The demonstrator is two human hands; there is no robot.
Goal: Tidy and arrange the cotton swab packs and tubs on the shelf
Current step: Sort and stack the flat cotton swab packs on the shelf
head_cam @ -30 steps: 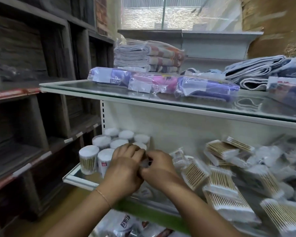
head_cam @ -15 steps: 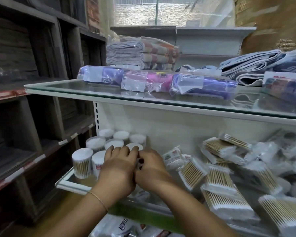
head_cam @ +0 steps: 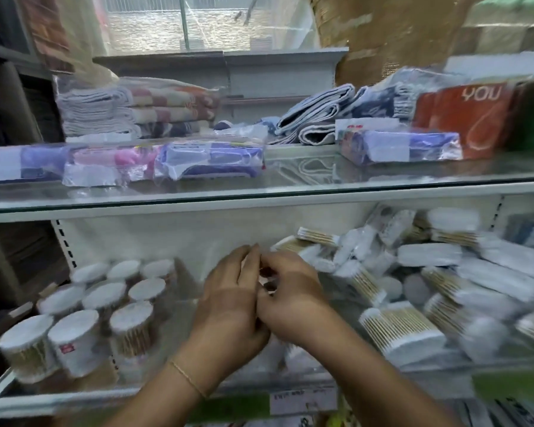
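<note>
Several round cotton swab tubs [head_cam: 74, 334] with white tops stand in rows at the left of the lower shelf [head_cam: 59, 403]. A loose heap of flat cotton swab packs [head_cam: 401, 328] fills the shelf's right half. My left hand [head_cam: 228, 303] and my right hand [head_cam: 290, 303] meet in the gap between tubs and packs, fingertips touching. My left fingers are fairly straight and my right fingers are curled. A small pale bit shows between them, but blur hides what it is.
An upper glass shelf [head_cam: 290, 192] just above my hands carries wrapped packets [head_cam: 210, 161], folded towels [head_cam: 130, 109] and an orange box [head_cam: 469, 118]. Dark wooden shelving [head_cam: 13, 257] stands to the left. A price label [head_cam: 302, 402] sits on the lower shelf's front rail.
The view has swung right and up, so the tubs now sit further left. Both hands stayed pressed together and moved a little right, away from the tubs; my left fingers have straightened.
</note>
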